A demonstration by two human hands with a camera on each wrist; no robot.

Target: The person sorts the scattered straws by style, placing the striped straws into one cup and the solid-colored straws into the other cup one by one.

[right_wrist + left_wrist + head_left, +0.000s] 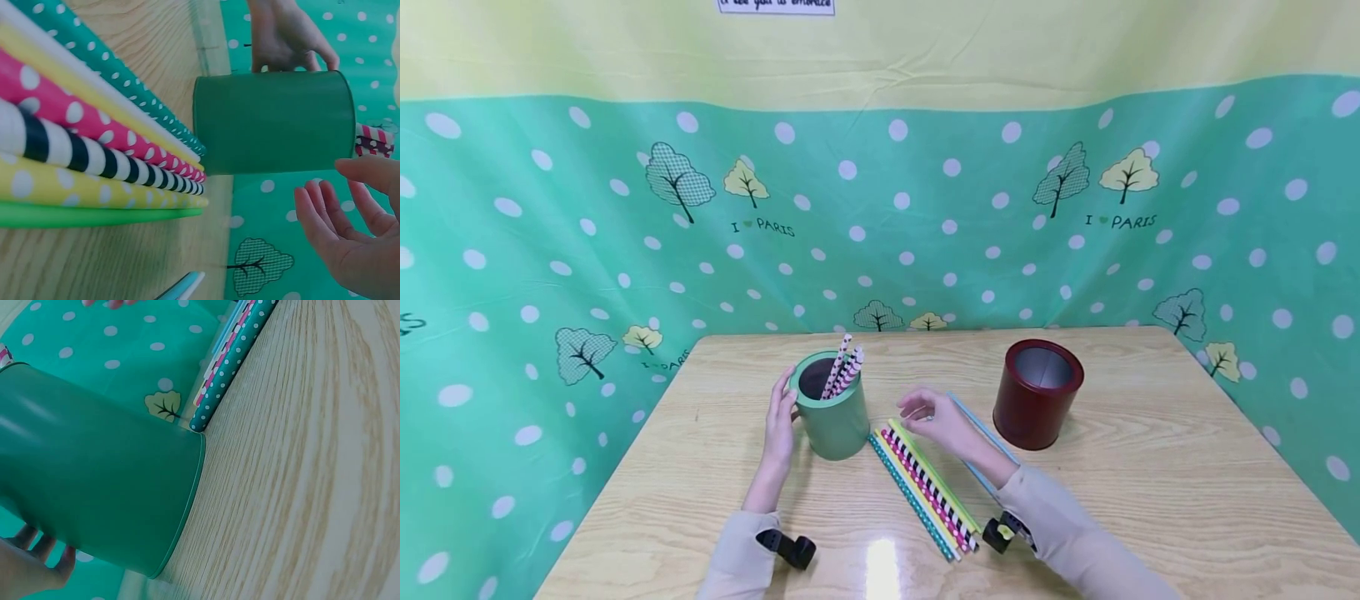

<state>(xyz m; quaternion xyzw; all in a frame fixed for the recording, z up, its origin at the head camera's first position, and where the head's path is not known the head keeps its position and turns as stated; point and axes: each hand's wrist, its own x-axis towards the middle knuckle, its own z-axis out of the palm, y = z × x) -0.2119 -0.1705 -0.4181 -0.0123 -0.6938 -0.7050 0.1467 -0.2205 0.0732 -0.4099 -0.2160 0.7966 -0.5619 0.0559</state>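
Your left hand [780, 427] rests against the left side of the green cup [832, 414], fingers fairly straight along its wall, thumb near the rim. The cup stands upright on the desk [1150, 483] and holds a few patterned straws [845, 371] that lean to the right. Your right hand [938, 421] hovers just right of the cup, fingers loosely spread and holding nothing. Under it, a row of paper straws [925, 492] lies side by side on the desk, its far end close to the cup's base. A blue straw [981, 427] lies apart to their right. Farther right stands a dark red cup [1037, 393].
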